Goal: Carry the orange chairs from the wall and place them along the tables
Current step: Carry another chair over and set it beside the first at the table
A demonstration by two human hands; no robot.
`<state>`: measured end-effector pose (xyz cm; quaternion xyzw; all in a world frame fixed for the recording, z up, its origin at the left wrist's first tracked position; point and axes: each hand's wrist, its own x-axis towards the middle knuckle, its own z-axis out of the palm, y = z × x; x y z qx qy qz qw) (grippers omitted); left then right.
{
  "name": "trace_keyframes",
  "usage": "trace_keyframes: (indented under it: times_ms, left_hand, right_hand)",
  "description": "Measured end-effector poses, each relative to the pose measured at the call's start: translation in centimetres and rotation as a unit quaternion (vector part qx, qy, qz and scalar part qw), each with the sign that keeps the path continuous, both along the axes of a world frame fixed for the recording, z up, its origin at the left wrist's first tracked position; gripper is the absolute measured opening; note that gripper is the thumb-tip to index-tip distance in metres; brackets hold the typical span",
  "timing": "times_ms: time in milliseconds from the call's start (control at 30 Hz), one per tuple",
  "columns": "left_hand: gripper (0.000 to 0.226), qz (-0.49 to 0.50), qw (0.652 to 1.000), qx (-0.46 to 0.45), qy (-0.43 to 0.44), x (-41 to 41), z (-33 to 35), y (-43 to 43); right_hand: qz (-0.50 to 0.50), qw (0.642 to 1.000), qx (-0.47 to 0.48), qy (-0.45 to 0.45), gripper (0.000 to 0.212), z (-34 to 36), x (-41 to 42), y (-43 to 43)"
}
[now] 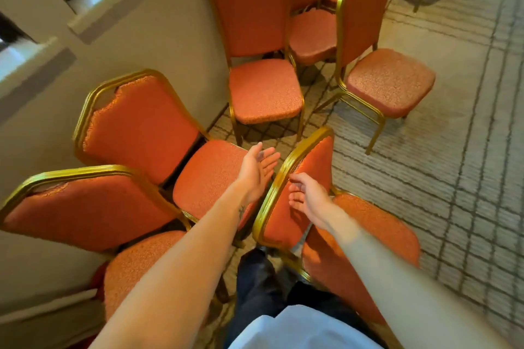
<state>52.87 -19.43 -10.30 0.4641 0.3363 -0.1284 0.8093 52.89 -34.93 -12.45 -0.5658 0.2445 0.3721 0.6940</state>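
Several orange chairs with gold frames stand near the beige wall [158,37]. The nearest chair [286,215] is right in front of me, its backrest edge-on and its seat to the right. My left hand [256,170] hovers with straight fingers just left of that backrest's gold rim, over the seat of another chair [209,176]. My right hand [307,198] hangs with loosely bent fingers in front of the backrest's orange padding, holding nothing. A third chair [82,210] sits against the wall at lower left.
More chairs stand further along: one by the wall [263,88], one turned sideways [388,82], others behind them. Patterned grey carpet [453,178] stretches to the right. My dark trouser legs [261,286] are beside the nearest chair's frame. Window ledges run along the wall at left.
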Motion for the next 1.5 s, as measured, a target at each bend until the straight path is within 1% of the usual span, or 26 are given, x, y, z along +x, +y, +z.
trace_keyframes:
  times_ms: [133, 200, 300, 367, 533, 633, 700, 800, 900, 933, 1000, 1067, 1133, 1200, 1267, 1300, 1400, 1433, 1500]
  left_hand:
    - [0.061, -0.083, 0.995, -0.037, 0.031, 3.1, -2.4, 1.2]
    - [0.06, -0.107, 0.992, -0.044, 0.043, 4.2, -2.9, 1.2]
    - [0.058, -0.136, 0.988, -0.036, 0.063, 5.8, -3.5, 1.7]
    - [0.057, -0.165, 0.984, -0.024, 0.065, 6.3, -3.6, 2.1]
    - [0.045, -0.249, 0.966, -0.01, 0.067, 7.9, -2.5, 1.9]
    - [0.038, -0.298, 0.953, 0.005, 0.057, 8.6, -1.6, 0.3]
    - [0.034, -0.329, 0.943, 0.016, 0.046, 8.8, -0.9, -1.4]
    - [0.032, -0.376, 0.926, 0.03, 0.02, 9.0, 0.1, -4.4]
    - [0.045, -0.436, 0.896, 0.07, -0.037, 8.8, 0.6, -8.1]
    - [0.05, -0.454, 0.886, 0.079, -0.057, 8.5, 0.9, -9.9]
    - [0.054, -0.454, 0.881, 0.095, -0.089, 8.1, 1.0, -11.9]
    - [0.048, -0.463, 0.869, 0.121, -0.127, 7.6, 1.7, -14.9]
    - [0.034, -0.478, 0.851, 0.13, -0.174, 6.8, 2.6, -18.3]
    - [0.032, -0.494, 0.829, 0.145, -0.215, 5.7, 3.7, -21.9]
    - [0.034, -0.514, 0.799, 0.17, -0.261, 4.3, 4.5, -25.1]
    - [0.037, -0.523, 0.773, 0.199, -0.298, 3.9, 4.6, -26.3]
    - [0.052, -0.531, 0.662, 0.293, -0.44, 3.0, 5.0, -30.6]
    - [0.057, -0.539, 0.628, 0.311, -0.467, 2.8, 5.5, -32.1]
    - [0.063, -0.559, 0.577, 0.339, -0.489, 2.3, 6.5, -34.7]
  right_hand:
    - [-0.047, 0.998, -0.033, 0.014, 0.015, -1.7, 0.8, 1.6]
    - [-0.076, 0.995, -0.054, 0.026, 0.015, -2.1, 0.7, 2.2]
    - [-0.104, 0.989, -0.107, -0.003, 0.024, -2.3, 1.0, 3.1]
    - [-0.117, 0.986, -0.118, -0.021, 0.029, -2.0, 0.8, 3.4]
    - [-0.176, 0.973, -0.141, -0.039, 0.03, -1.3, -0.4, 3.4]
    - [-0.226, 0.959, -0.165, -0.05, 0.031, -0.4, -1.3, 2.2]
    - [-0.269, 0.945, -0.176, -0.056, 0.03, 0.3, -1.8, 1.0]
    - [-0.312, 0.925, -0.201, -0.08, 0.039, 1.6, -2.4, -1.0]
    - [-0.331, 0.907, -0.226, -0.133, 0.046, 2.2, -3.4, -3.2]
    - [-0.348, 0.898, -0.231, -0.139, 0.044, 2.5, -4.0, -4.4]
    - [-0.363, 0.891, -0.232, -0.143, 0.036, 3.2, -4.4, -5.7]
    - [-0.379, 0.879, -0.25, -0.144, 0.037, 4.0, -5.2, -7.9]
    - [-0.398, 0.869, -0.26, -0.137, 0.037, 5.1, -6.4, -10.3]
    - [-0.414, 0.862, -0.257, -0.139, 0.033, 6.1, -7.9, -12.8]
    - [-0.416, 0.851, -0.291, -0.134, 0.029, 7.0, -9.5, -15.5]
    - [-0.411, 0.842, -0.323, -0.131, 0.03, 7.4, -10.1, -16.6]
    - [-0.401, 0.802, -0.429, -0.11, 0.037, 8.0, -11.6, -20.6]
    - [-0.395, 0.792, -0.456, -0.095, 0.037, 8.1, -12.0, -21.9]
    - [-0.372, 0.773, -0.509, -0.074, 0.039, 8.7, -12.8, -24.0]
